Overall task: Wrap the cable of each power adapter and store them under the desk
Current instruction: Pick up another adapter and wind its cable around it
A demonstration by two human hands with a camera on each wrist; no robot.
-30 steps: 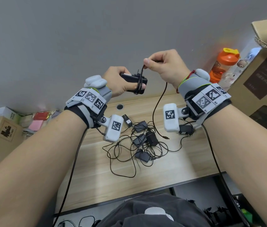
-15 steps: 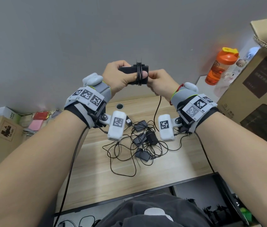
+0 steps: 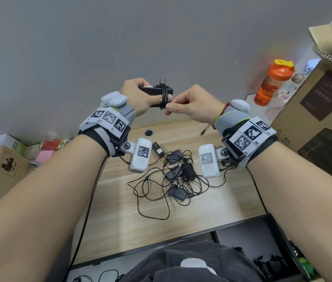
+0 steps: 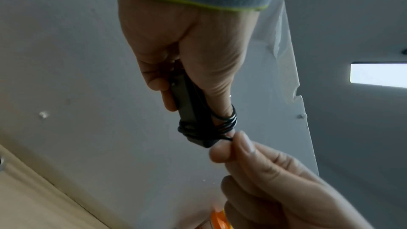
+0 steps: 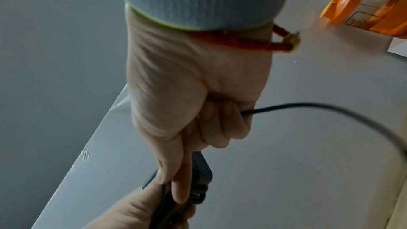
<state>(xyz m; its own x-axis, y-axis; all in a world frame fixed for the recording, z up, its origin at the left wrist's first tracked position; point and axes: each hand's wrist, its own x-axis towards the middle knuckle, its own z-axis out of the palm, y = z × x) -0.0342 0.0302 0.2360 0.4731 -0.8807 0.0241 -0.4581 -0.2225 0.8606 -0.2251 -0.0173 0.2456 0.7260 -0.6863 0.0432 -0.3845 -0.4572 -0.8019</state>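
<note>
The left hand (image 3: 138, 96) grips a black power adapter (image 3: 155, 92) raised above the table (image 3: 211, 208), long axis level, left to right. The right hand (image 3: 193, 104) pinches its cable (image 3: 164, 96), coiled round the adapter's right end. More adapters (image 3: 178, 178) lie tangled below.

A light wood-grain desk (image 3: 120, 216) stands against a grey wall, with a round cable grommet (image 3: 148, 132) toward twelve o'clock near its back edge. At its centre lies a tangle of black power adapters (image 3: 178, 174) with loose black cables (image 3: 152, 202) looping toward six o'clock. One small adapter (image 3: 158, 151) lies apart at eleven o'clock of the pile, just below the grommet.
</note>
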